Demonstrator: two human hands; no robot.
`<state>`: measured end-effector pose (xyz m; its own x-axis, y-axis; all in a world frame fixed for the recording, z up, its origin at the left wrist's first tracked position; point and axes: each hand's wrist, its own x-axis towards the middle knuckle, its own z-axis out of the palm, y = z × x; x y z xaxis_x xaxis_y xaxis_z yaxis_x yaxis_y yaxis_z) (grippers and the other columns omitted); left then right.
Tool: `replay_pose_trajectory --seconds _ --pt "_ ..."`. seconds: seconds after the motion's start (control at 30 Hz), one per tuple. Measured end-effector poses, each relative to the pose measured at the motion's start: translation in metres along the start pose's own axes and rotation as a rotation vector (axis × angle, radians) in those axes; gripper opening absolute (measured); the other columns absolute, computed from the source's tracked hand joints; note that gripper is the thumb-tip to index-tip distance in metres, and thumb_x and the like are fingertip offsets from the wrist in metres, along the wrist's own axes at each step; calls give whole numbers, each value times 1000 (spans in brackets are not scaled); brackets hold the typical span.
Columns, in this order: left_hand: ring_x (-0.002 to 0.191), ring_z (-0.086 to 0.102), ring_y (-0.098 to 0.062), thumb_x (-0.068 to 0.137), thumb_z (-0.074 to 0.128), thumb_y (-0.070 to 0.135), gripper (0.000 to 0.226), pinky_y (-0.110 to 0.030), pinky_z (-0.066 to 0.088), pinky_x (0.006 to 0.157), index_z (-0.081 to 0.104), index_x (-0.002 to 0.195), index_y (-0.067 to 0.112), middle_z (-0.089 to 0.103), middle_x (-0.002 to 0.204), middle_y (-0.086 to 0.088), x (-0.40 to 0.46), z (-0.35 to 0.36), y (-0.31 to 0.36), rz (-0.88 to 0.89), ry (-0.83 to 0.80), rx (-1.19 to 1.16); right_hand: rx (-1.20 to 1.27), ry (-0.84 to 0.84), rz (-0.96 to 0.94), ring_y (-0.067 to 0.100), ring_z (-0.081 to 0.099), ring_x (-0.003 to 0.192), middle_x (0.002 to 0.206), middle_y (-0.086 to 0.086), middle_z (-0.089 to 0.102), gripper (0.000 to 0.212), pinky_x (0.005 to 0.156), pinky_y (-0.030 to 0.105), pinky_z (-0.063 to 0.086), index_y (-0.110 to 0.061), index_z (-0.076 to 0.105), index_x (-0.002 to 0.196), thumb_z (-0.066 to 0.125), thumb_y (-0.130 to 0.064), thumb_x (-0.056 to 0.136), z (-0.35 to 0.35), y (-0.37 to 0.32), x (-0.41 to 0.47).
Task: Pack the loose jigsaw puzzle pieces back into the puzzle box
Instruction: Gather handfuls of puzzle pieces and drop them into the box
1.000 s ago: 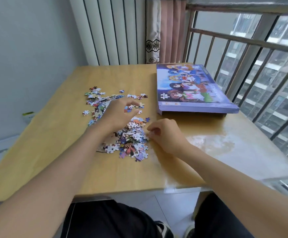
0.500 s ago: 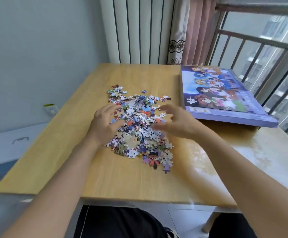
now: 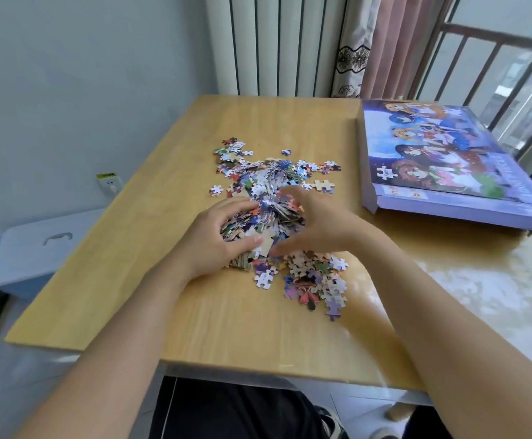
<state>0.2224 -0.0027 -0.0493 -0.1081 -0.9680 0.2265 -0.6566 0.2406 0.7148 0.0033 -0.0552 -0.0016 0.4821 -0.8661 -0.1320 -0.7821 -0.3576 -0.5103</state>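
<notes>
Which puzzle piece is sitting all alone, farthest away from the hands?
The small blue piece at the far edge of the pile. Bare wooden table surrounds it, while the other strays lie closer to the left hand and right hand.

A wooden table [image 3: 233, 315] stands against a white ribbed radiator [image 3: 277, 45], pink curtain [image 3: 388, 49] and railed window [image 3: 505, 68].

puzzle box [image 3: 454, 172] cut off right, box text blurred

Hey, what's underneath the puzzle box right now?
The puzzle box lies closed, picture side up, on the wooden table at its far right. Only tabletop shows around it; whatever lies beneath or inside is covered.
</notes>
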Motion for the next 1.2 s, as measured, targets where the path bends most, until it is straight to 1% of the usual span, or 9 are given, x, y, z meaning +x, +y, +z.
replay_pose_trajectory --seconds 0.1,0.2,0.33,0.4,0.53,0.63,0.8,0.9,1.2 --pt "126 35 24 83 79 32 49 1 23 102 63 130 32 55 138 18 4 3 3 31 64 -10 40 50 -29 18 44 133 148 -4 45 108 93 27 38 -28 32 153 87 -56 65 1 2 0" --pt "125 46 13 86 76 32 46 -12 34 106 63 129 33 58 134 18 7 7 8 41 76 -41 48 71 -43 17 44 132 145 -4 49 103 96 29 42 -27 38 150 86 -57 65 4 5 0" --pt "121 56 2 87 74 39 47 -31 45 107 60 132 35 62 130 19 10 10 10 7 94 -96 98 124 -61 9 56 93 130 -6 57 77 61 15 44 -28 51 139 85 -46 72 3 6 1" --pt "121 56 2 85 74 43 50 -31 45 107 60 133 36 62 131 18 11 11 10 -11 108 -96 102 138 -62 9 58 86 125 -5 58 71 58 14 41 -29 54 136 84 -44 74 3 6 1" --pt "124 52 4 84 73 45 53 -14 39 104 59 134 33 59 135 16 10 12 12 -28 103 -52 -67 124 -93 20 51 117 127 -1 61 83 84 30 44 -25 53 137 81 -60 68 9 5 2" --pt "123 50 10 86 73 41 50 -5 35 100 61 133 29 59 135 16 10 12 13 -14 109 -46 -59 135 -76 21 54 111 119 0 65 72 85 36 49 -21 58 129 80 -59 71 9 2 2" --pt "125 50 7 82 78 43 56 -15 38 106 61 133 29 58 135 16 9 11 14 10 102 -46 51 193 -87 17 60 94 111 -1 67 52 74 30 46 -15 65 123 80 -41 80 5 5 2" --pt "124 46 13 80 79 43 58 -5 33 102 60 134 31 56 135 19 8 12 13 16 103 -36 55 239 -75 17 62 86 107 2 70 50 64 25 42 -16 66 125 80 -37 82 6 11 5" --pt "128 48 4 83 77 45 55 -20 41 104 59 133 34 55 138 18 9 13 8 17 139 -49 311 400 -23 14 60 89 124 3 66 47 77 25 44 -10 69 122 83 -27 80 -4 19 1"
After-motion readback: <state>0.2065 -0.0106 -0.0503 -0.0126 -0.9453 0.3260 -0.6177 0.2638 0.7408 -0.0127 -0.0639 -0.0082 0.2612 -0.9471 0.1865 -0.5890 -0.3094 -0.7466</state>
